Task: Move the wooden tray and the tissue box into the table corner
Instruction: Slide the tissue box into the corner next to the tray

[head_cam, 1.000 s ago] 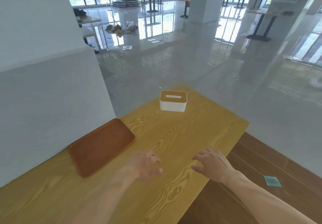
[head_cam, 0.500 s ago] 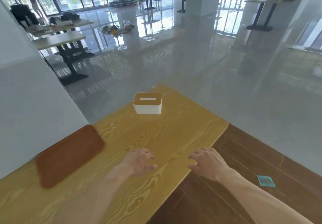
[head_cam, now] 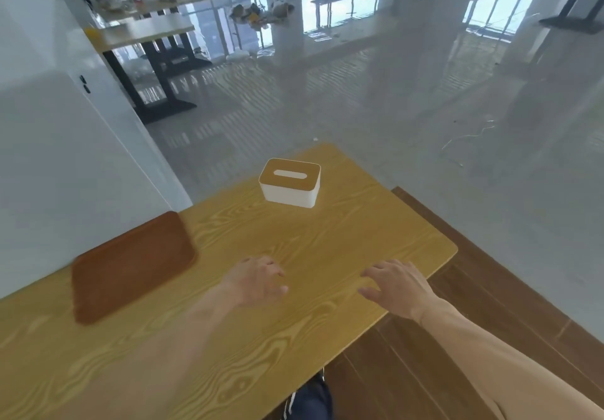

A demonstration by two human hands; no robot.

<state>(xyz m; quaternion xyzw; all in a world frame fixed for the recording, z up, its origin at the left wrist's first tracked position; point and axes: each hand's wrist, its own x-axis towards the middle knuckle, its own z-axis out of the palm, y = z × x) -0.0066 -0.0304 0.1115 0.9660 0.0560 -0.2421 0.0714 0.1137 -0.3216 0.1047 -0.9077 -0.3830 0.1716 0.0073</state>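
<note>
A white tissue box [head_cam: 289, 183] with a wooden lid and a slot stands near the far end of the yellow wooden table [head_cam: 294, 289]. A dark brown wooden tray [head_cam: 130, 266] lies flat at the table's left side, against the white wall. My left hand [head_cam: 258, 280] hovers over the table's middle, fingers loosely curled, holding nothing. My right hand [head_cam: 395, 285] is spread above the table near its right edge, palm down and empty. Both hands are well short of the box and to the right of the tray.
A white wall [head_cam: 65, 158] borders the table on the left. Beyond the table lies a glossy grey floor [head_cam: 392, 109] with other tables [head_cam: 143, 34] at the back left. Brown wooden flooring [head_cam: 457, 321] runs along the right edge.
The view has tilted down and shifted, so the table fills more of the frame. Both hands stay over the table, empty; the tray and box have not moved on it.
</note>
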